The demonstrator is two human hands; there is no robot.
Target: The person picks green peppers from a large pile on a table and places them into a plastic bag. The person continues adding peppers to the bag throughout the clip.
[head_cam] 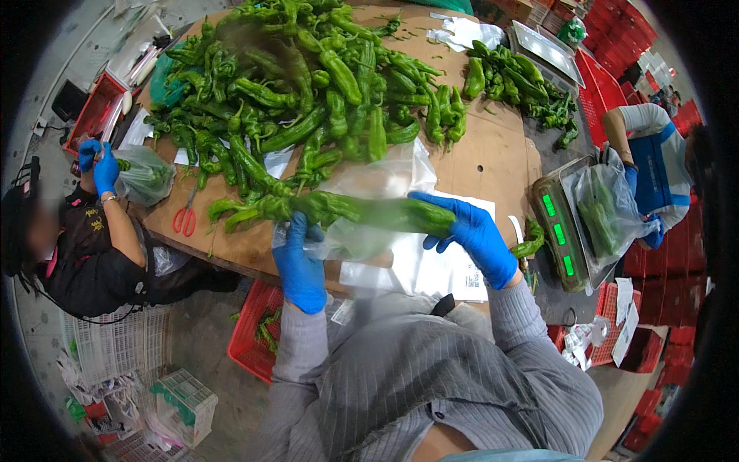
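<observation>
My blue-gloved left hand [301,268] grips the edge of a clear plastic bag [352,239], close under a few long green peppers [260,209]. Level with it, my right hand [476,237], also in a blue glove, has its fingers around the end of a long green pepper [424,216]. That pepper lies across the bag's mouth, partly blurred behind the film. Beyond both hands, a large heap of green peppers [335,75] covers the far side of the cardboard-topped table [462,167]. White printed sheets [427,271] lie beneath my hands.
Red-handled scissors [185,219] lie at left, near a person in blue gloves [104,167] holding a filled bag. At right, a scale [557,231] bears a bag of peppers [600,213] beside another person [658,150]. A red crate [254,341] stands below the table's edge.
</observation>
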